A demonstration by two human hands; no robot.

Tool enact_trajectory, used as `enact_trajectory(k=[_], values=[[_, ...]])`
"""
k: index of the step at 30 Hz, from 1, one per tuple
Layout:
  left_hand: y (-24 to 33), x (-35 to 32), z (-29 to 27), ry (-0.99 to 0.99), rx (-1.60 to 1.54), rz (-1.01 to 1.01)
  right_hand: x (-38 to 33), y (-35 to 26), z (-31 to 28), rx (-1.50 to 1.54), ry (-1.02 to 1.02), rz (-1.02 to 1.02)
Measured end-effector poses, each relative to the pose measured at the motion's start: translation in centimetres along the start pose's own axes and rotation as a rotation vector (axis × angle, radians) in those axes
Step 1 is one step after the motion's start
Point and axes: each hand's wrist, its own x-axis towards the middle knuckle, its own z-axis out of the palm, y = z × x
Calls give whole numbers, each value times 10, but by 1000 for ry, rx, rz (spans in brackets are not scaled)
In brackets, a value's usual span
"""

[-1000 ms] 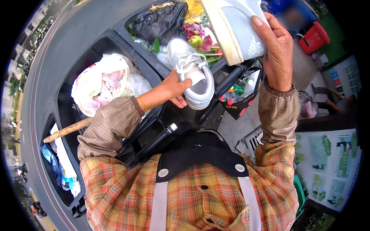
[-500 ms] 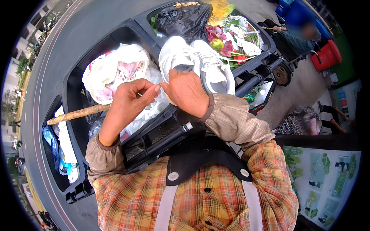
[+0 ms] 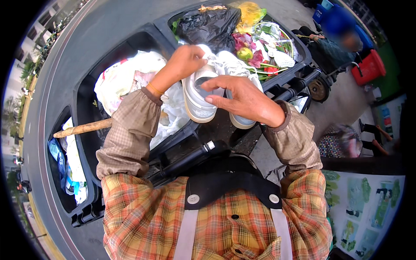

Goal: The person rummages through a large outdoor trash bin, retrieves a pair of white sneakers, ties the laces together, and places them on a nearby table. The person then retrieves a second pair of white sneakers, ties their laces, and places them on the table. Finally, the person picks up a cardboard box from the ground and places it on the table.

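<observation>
Two white sneakers stand side by side on the dark rim between two open bins. My left hand (image 3: pixel 184 60) grips the top of the left sneaker (image 3: pixel 197 106) near its tongue. My right hand (image 3: pixel 245 97) lies across the right sneaker (image 3: pixel 232 65) with its fingers spread. Its thumb and forefinger reach over the left sneaker's opening. Only the right sneaker's toe and the sole end under my wrist show.
The middle bin (image 3: pixel 86 112) holds white plastic bags (image 3: pixel 121 78) and a wooden stick (image 3: pixel 84 128). The far bin holds a black bag (image 3: pixel 208 24) and cut flowers (image 3: pixel 255 52). A person in blue (image 3: pixel 338 34) stands beside a red container (image 3: pixel 368 67). A black handle (image 3: pixel 186 158) runs below my arms.
My right hand brought its raised sneaker down beside the other on the bin rim. My left hand moved up to the left sneaker's top, and my right hand spread over both.
</observation>
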Motion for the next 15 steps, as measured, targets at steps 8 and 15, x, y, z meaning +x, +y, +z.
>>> enact_trajectory(k=[8, 15], values=[[19, -9, -10, 70, -695, -201, 36, 82, -64, 231, -79, 250], [37, -12, -11, 145, -447, -197, 78, 93, -34, 15, -236, 154]])
